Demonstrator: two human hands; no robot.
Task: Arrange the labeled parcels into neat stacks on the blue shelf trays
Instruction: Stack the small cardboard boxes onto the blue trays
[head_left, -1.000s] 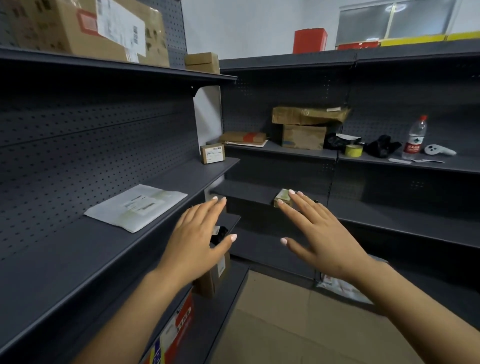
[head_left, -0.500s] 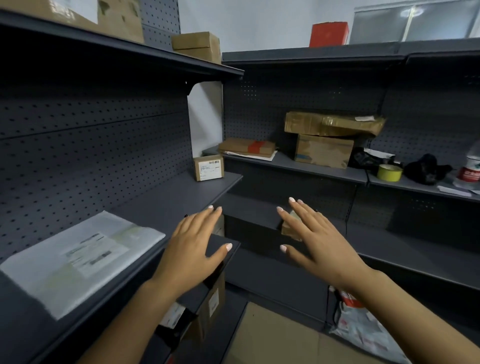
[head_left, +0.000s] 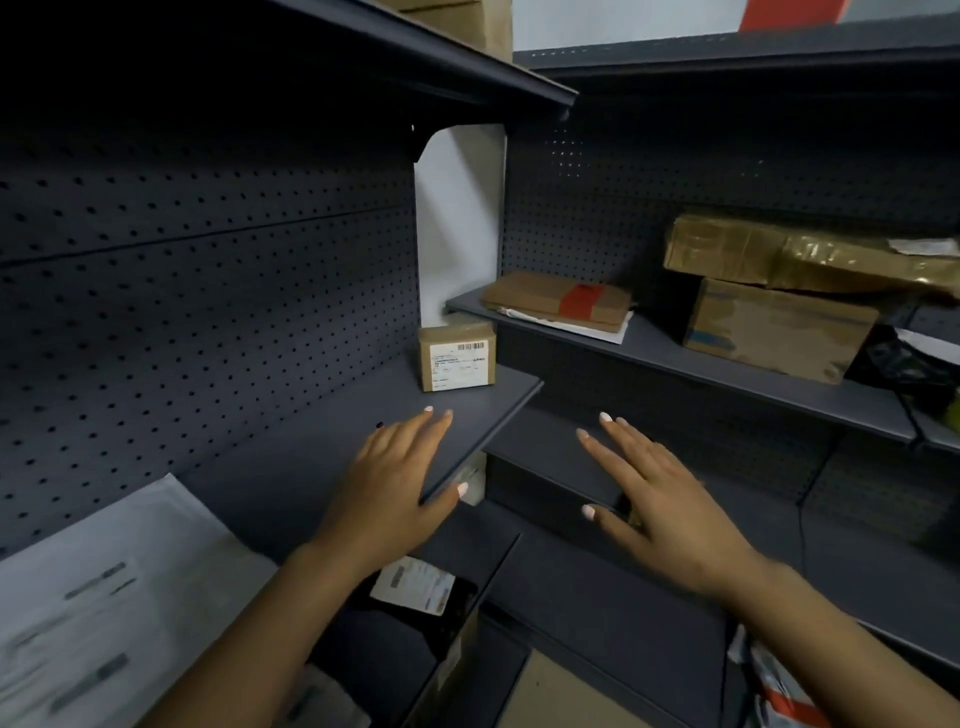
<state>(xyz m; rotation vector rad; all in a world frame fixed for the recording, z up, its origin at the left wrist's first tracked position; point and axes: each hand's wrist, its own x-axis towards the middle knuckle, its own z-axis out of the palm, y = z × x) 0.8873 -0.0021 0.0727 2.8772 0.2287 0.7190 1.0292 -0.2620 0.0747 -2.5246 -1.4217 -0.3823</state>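
Both hands are spread flat and hold nothing: the left hand (head_left: 395, 488) hovers over the shelf (head_left: 322, 441), the right hand (head_left: 660, 499) beside it past the shelf's edge. A small labeled box (head_left: 457, 353) stands upright ahead of the left fingertips, apart from them. A white mailer (head_left: 104, 597) lies nearer on that shelf; stacked cardboard boxes (head_left: 779, 301) sit far right.

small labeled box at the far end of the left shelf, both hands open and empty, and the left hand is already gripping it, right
Not quite. In the head view the left hand isn't gripping the small box; it hovers open short of it, apart from it. The rest holds: the box stands at the shelf's far end, and the right hand is open and empty too.
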